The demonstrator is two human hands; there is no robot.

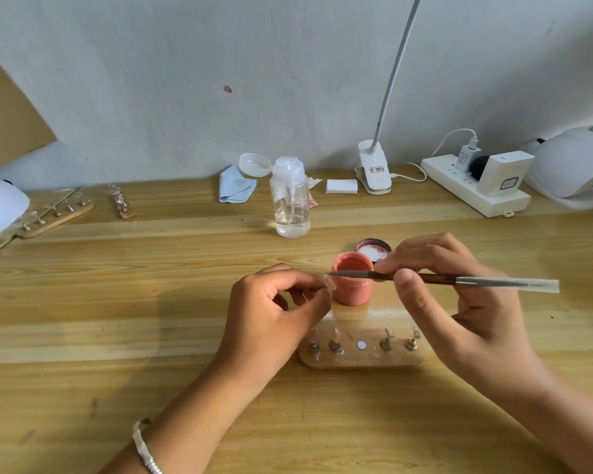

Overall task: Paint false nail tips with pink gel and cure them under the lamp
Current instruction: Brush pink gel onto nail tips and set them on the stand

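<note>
My left hand (274, 309) pinches a clear false nail tip (329, 281) just left of the open pink gel jar (352, 283). My right hand (459, 295) grips a thin brush (476, 281) like a pen; its tip points left and meets the nail tip over the jar's rim. Below the hands lies a wooden holder (362, 354) with several small stands: two on the left carry pink-painted tips, the two on the right carry clear ones, and the middle spot has only a bare disc. The jar's lid (370, 246) lies behind the jar. The white curing lamp (575, 165) sits at the far right.
A clear pump bottle (290, 200) stands behind the jar, with a blue cloth (235, 184) and white pads (341, 186) near the wall. A clip lamp (374, 171), a power strip (476, 186) and two more wooden holders (57, 213) lie on the wooden table.
</note>
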